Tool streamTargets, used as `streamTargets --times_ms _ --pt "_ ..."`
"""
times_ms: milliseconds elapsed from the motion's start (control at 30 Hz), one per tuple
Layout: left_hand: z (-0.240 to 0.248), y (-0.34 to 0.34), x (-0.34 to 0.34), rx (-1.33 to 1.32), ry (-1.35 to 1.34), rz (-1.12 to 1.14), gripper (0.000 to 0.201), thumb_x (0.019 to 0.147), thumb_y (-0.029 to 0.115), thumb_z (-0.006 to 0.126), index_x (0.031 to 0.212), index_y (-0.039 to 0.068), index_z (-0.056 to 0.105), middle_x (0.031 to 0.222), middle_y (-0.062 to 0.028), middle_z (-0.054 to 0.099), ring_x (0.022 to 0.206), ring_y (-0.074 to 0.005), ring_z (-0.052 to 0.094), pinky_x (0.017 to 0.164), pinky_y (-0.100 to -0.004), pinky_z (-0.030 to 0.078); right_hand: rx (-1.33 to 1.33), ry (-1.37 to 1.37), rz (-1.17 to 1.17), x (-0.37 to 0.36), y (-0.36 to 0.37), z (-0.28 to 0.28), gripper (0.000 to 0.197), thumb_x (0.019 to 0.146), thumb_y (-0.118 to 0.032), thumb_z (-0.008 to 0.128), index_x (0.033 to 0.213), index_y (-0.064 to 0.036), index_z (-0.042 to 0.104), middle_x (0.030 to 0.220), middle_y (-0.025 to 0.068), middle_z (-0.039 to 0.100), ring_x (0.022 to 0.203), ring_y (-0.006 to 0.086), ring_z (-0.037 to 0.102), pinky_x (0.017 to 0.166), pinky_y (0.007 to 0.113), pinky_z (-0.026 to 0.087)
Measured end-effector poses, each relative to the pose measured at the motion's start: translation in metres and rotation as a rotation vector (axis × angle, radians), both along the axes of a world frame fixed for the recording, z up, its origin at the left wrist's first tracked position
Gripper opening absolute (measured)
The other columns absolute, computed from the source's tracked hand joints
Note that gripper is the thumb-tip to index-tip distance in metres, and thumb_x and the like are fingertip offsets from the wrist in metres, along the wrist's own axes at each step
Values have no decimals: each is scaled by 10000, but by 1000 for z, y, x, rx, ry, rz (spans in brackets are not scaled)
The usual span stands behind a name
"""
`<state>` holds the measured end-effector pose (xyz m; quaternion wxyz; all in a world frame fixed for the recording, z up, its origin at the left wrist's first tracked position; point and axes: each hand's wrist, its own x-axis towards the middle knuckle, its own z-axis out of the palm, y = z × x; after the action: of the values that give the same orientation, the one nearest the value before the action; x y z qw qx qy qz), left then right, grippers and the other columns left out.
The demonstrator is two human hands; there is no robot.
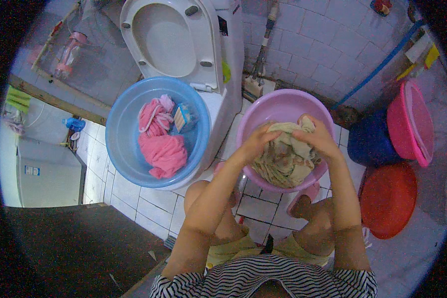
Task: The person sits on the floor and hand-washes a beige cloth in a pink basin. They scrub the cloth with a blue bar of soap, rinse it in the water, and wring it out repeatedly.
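A bunched, pale green-beige cloth lies in a pink-purple plastic basin on the floor between my feet. It looks wet, and its folds hide what kind of garment or towel it is. My left hand is closed on its left upper side. Across from it, my right hand grips the upper right part, with a bit of cloth bulging up between thumb and fingers. Both hands are inside the basin's rim, a short gap apart.
Left of me, a blue basin holds pink cloths and a small brush-like item, beside a toilet with raised lid. To the right are a dark blue bucket, a pink basin and a red basin.
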<state>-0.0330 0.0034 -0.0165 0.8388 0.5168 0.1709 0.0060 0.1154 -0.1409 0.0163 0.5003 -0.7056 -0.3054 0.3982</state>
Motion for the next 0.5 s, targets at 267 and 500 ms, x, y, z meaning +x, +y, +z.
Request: streamTargets --times_ms 267,500 --pt "-9 -14 14 -93 61 267 414 862 332 537 1140 30 486 1016 -57 559 958 -156 545 847 -326 437 152 102 -206 3 5 -23 140 848 -222 596 879 -95 546 827 40 596 784 127 545 708 289 456" --pt "-7 -30 15 -138 -77 187 454 894 439 459 1157 70 476 1073 -36 530 1019 -145 504 857 -338 424 268 -105 -202 -49 11 -23 206 860 -237 537 766 -55 522 770 20 562 745 126 520 678 283 424"
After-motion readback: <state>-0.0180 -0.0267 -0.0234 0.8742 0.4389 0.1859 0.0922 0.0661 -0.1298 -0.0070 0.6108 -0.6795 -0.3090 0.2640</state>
